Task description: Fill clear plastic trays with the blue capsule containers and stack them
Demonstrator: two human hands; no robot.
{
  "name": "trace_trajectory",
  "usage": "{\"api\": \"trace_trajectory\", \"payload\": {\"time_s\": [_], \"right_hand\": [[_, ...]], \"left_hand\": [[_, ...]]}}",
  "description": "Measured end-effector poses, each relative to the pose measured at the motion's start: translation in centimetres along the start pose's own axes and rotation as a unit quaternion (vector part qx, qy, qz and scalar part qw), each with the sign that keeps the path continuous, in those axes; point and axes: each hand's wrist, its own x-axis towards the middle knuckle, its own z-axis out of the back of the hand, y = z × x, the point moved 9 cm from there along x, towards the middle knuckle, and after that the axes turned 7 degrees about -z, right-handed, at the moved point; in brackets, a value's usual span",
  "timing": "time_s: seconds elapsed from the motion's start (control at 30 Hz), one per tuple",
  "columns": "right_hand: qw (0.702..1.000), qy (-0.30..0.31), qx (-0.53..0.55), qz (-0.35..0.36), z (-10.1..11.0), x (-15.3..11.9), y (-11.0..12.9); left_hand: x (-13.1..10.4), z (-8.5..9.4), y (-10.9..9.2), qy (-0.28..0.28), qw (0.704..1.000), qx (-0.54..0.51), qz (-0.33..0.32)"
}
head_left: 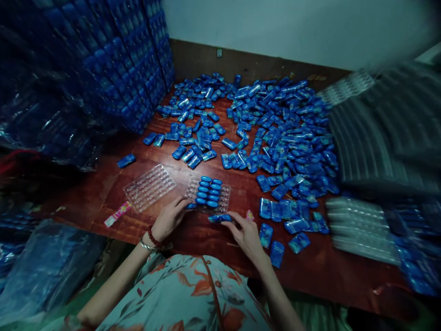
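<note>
Reddish desk [310,264], packets [289,142] heaped beyond; tray [224,197] just ahead of both hands, long axis crosswise; left hand [167,223], nearer, pinches blue piece [190,206] at tray's left; right hand [247,233] pinches packet [217,218], crosswise, beside near edge.

Both forearms reach inward from the bottom of the frame. The left hand [170,221], just left of the lower centre, angles up and right, its fingers together and gently bent. The right hand [246,235], right of centre, points up and left, its thumb and fingers closed in a pinch.
</note>
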Motion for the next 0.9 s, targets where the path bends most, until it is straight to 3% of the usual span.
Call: {"api": "trace_trajectory", "payload": {"time_s": [0.1, 0.17, 0.3, 0.43, 0.63, 0.73, 0.9], "right_hand": [[0.978, -0.090, -0.165, 0.086, -0.4, 0.0, 3.3], [0.960, -0.104, -0.237, 0.102, -1.4, 0.1, 4.1], [0.935, -0.074, -0.323, 0.128, -3.2, 0.3, 4.7], [0.899, -0.047, -0.405, 0.157, -4.0, 0.3, 6.2], [0.850, -0.021, -0.482, 0.213, -5.5, 0.4, 9.1], [0.836, -0.006, -0.491, 0.243, -6.0, 0.3, 10.0], [0.823, 0.003, -0.495, 0.278, -5.8, 0.2, 10.5]], "left_hand": [[-0.3, 0.0, 0.3, -0.008, 1.000, -0.001, -0.008], [-0.6, -0.5, -0.2, -0.006, 0.999, -0.004, -0.034], [-0.9, -1.9, -1.9, -0.005, 0.993, 0.053, -0.107], [-0.5, -1.9, -2.9, -0.031, 0.984, 0.089, -0.152], [0.0, -2.3, -2.8, -0.019, 0.979, 0.109, -0.174], [-0.3, -2.6, -2.8, -0.022, 0.975, 0.135, -0.173], [-0.1, -3.7, -3.0, 0.028, 0.974, 0.160, -0.161]]}}
